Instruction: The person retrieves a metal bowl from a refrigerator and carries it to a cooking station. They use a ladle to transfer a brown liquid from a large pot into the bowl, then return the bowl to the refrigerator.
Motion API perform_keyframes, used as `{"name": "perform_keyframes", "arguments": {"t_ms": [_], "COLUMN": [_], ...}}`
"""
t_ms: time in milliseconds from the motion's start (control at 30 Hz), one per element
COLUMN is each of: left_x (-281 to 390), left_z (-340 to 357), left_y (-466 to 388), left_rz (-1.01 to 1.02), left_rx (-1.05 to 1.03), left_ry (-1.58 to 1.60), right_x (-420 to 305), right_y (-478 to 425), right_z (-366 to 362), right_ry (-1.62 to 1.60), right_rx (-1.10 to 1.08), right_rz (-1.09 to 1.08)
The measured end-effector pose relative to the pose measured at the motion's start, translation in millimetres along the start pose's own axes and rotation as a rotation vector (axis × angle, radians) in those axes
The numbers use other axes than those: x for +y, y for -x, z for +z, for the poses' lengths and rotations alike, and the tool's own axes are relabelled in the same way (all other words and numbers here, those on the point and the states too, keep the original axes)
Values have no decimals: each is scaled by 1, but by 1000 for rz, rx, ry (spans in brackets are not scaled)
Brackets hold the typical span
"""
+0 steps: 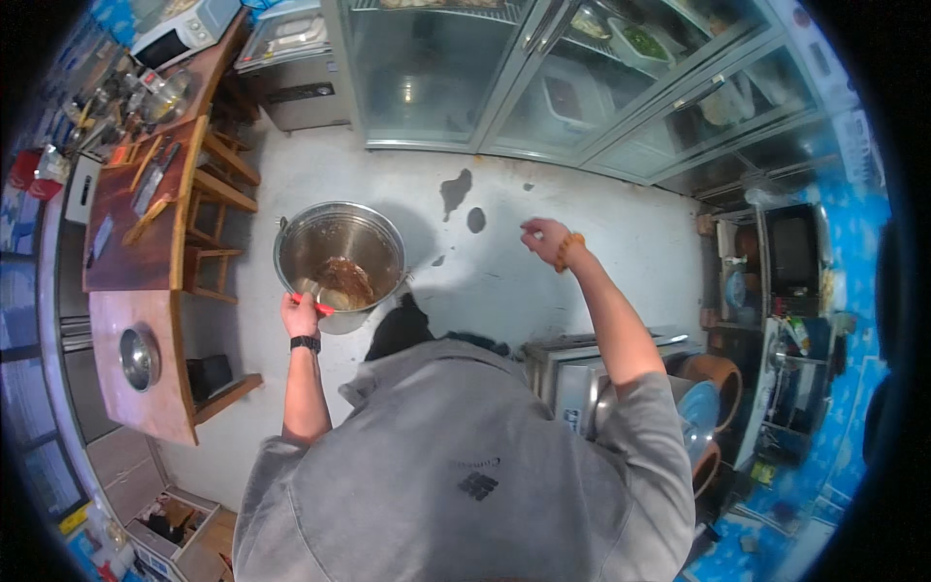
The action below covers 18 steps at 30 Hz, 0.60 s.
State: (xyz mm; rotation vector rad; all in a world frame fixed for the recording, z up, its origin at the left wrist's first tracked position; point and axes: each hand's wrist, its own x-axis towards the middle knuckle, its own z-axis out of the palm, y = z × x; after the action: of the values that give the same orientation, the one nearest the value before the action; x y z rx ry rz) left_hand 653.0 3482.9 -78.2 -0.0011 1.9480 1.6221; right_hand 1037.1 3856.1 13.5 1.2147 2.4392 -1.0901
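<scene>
A large metal pot [378,233] with a bail handle hangs or is held at the left of my body, with a brown mass [345,282] at its bottom. My left hand [300,314], with a black watch on the wrist, is closed around a red handle part [314,304] at the pot's near rim. My right hand [544,238], wearing an orange bead bracelet [570,252], is raised out to the right over the floor, its fingers loosely curled and apart, touching nothing.
Glass-door refrigerators [429,80] line the far side. At the left, a wooden table [116,254] bears knives, and a pale tabletop [149,415] holds a metal bowl [140,356]. Stools [218,218] stand beside them. Steel equipment [571,382] and clay pots [716,375] are at the right. The floor has dark patches [456,193].
</scene>
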Motion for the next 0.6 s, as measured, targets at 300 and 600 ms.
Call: {"name": "perform_keyframes", "arguments": {"t_ms": [300,600], "left_x": [11,17], "left_z": [108,225], "left_y": [6,119], "left_rz": [-56,20], "left_rx": [158,367], "left_ry": [210,303], "right_x": [-29,-84], "right_y": [-198,-315], "right_z": [-234,-354], "right_ry": [521,1009], "right_rx": [367,244], "right_rz": [-109,-27]}}
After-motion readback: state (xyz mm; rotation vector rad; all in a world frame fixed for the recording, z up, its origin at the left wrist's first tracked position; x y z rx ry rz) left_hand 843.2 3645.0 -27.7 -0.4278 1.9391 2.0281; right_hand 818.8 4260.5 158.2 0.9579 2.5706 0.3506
